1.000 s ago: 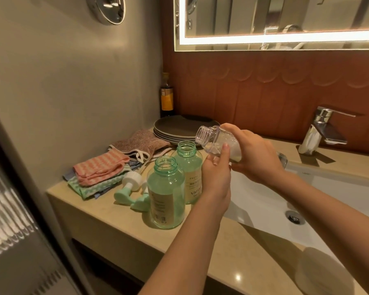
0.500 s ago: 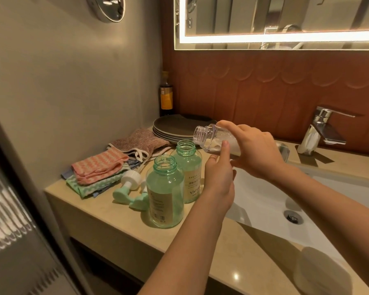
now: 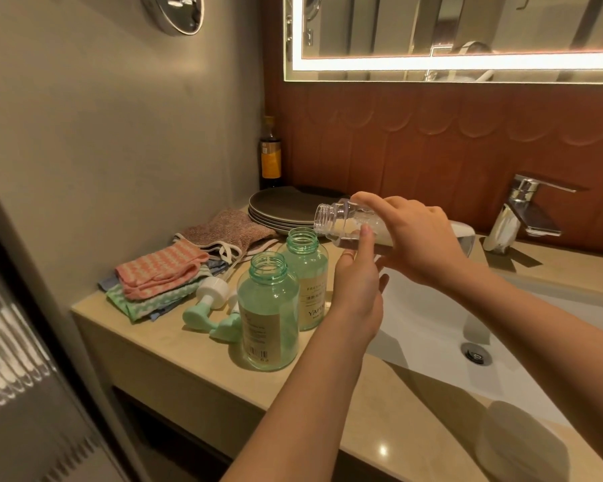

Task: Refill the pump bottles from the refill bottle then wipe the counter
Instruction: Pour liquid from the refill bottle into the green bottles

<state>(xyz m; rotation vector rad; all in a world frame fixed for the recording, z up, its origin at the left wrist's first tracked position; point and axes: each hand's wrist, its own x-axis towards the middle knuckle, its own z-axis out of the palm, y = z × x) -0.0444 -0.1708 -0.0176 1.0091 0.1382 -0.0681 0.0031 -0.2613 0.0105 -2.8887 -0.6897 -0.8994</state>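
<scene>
Two uncapped pump bottles [image 3: 268, 318] stand on the bench [image 3: 174, 346]. Right hand [image 3: 418, 238] grips the refill bottle [image 3: 342, 224], nearly level, mouth pointing left just above the far pump bottle [image 3: 307, 273]; left hand [image 3: 357, 287] touches it underneath with one raised finger.

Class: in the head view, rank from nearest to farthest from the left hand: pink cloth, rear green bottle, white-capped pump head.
From the left hand:
1. Rear green bottle, just beside it.
2. White-capped pump head, further left.
3. Pink cloth, far left.
</scene>
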